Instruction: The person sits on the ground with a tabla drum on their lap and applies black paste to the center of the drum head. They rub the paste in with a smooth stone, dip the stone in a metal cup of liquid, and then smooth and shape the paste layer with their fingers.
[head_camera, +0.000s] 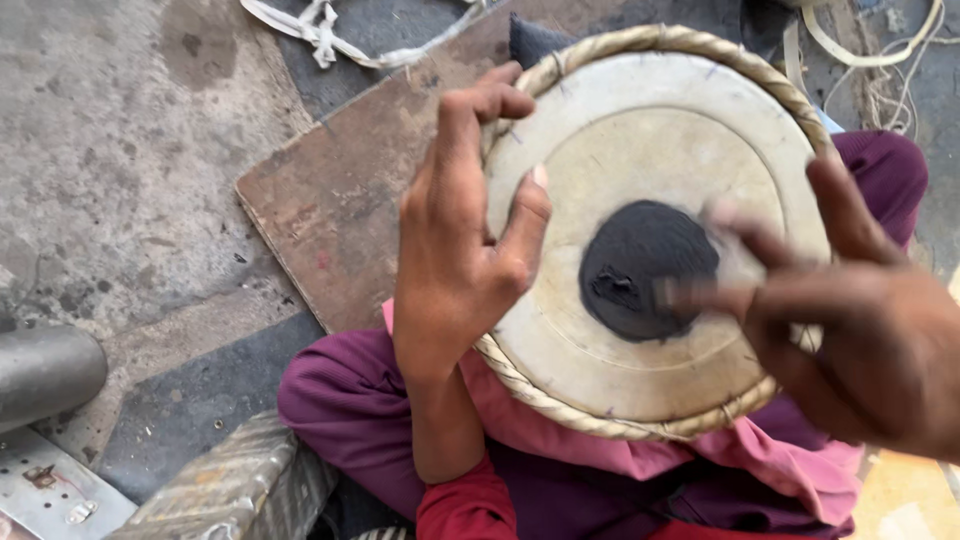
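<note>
Red sleeve (468, 508), purple trousers (350, 400), bare forearms and hands.

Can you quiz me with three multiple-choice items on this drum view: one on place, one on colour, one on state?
1. Where does the left hand sit?
A. on the drum's left rim
B. on the grey cylinder
C. on the floor

2. What colour is the patch at the middle of the drumhead?
A. white
B. black
C. red

3. How is the right hand set?
A. closed in a fist
B. fingers stretched onto the patch
C. gripping the rope

Answers: 1 A, its thumb lies on the skin and its fingers curl over the braided rim; 2 B, the patch is dark; 3 B, its fingertips reach the patch.
</note>
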